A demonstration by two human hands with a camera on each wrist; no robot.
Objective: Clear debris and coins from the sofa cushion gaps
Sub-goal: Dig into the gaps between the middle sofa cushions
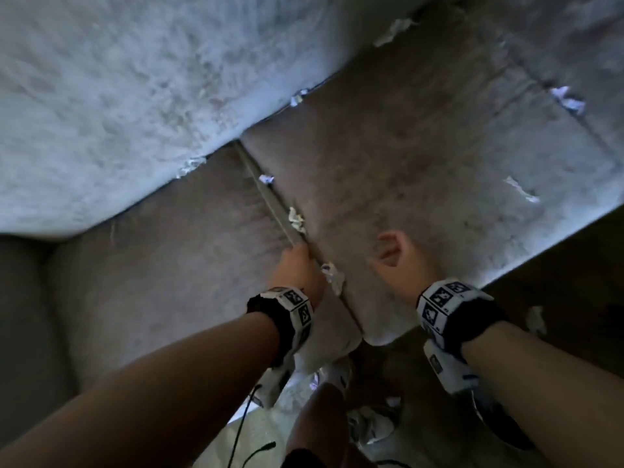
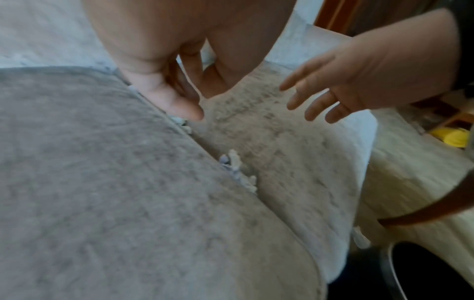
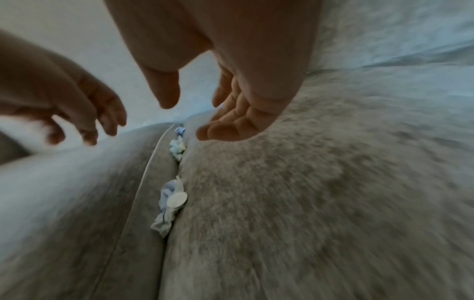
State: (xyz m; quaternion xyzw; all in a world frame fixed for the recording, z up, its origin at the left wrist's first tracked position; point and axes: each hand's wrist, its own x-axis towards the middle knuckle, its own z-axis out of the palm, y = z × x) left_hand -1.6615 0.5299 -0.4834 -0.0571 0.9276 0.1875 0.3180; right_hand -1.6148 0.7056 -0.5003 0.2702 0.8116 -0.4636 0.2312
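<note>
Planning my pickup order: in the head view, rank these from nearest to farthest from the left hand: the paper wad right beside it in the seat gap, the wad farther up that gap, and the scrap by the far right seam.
1. Paper wad in the seat gap, just right of the left hand.
2. Wad up the gap, beyond the fingers.
3. Scrap at the far right seam, upper right.

The head view looks steeply down from above both forearms onto the grey plush sofa seat cushions (image 1: 202, 265). The left wrist view sits close behind the left hand (image 2: 164, 81), facing along its fingers toward the right hand (image 2: 359, 77). The right wrist view, low over the fabric, faces past the right hand's fingers. All three share the cushion gap holding a crumpled white paper scrap (image 3: 166, 207).
</note>
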